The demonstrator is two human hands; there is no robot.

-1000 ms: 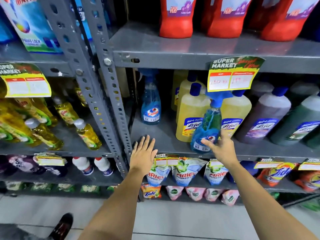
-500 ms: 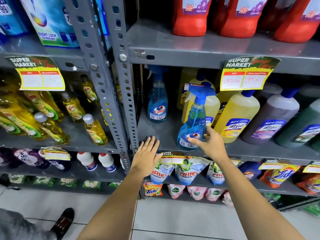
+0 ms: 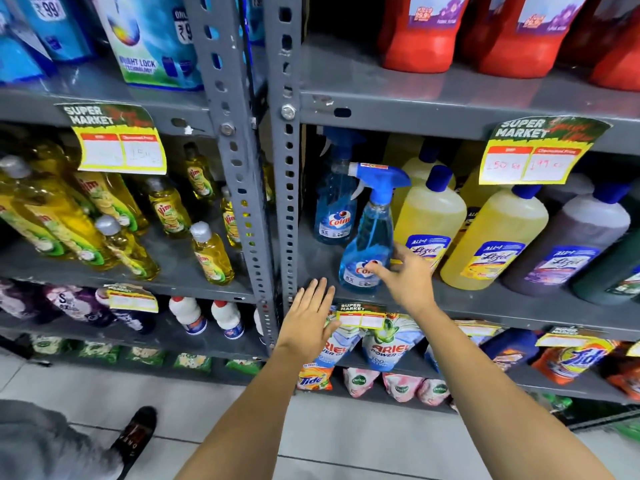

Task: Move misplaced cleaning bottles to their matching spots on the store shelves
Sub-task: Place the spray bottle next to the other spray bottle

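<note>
A blue Colin spray bottle (image 3: 367, 237) leans slightly, its base on the grey middle shelf (image 3: 485, 303), just in front and to the right of a second, matching Colin spray bottle (image 3: 335, 206) at the shelf's back left. My right hand (image 3: 407, 277) grips the front bottle low down, thumb across its label and fingers round its right side. My left hand (image 3: 310, 318) is open and flat with fingers apart, holding nothing, at the shelf's front edge next to the upright post (image 3: 285, 188).
Yellow Lizol bottles (image 3: 429, 223), a purple one (image 3: 571, 244) and a green one fill the shelf to the right. Yellow Vim bottles (image 3: 211, 254) stand in the left bay. Red jugs (image 3: 420, 32) sit above, detergent pouches (image 3: 391, 348) below. A person's shoe (image 3: 135, 434) is on the floor.
My right hand has carried the blue spray bottle leftward along the shelf, from in front of the yellow Lizol bottles to beside the other Colin bottle. My left hand stayed put.
</note>
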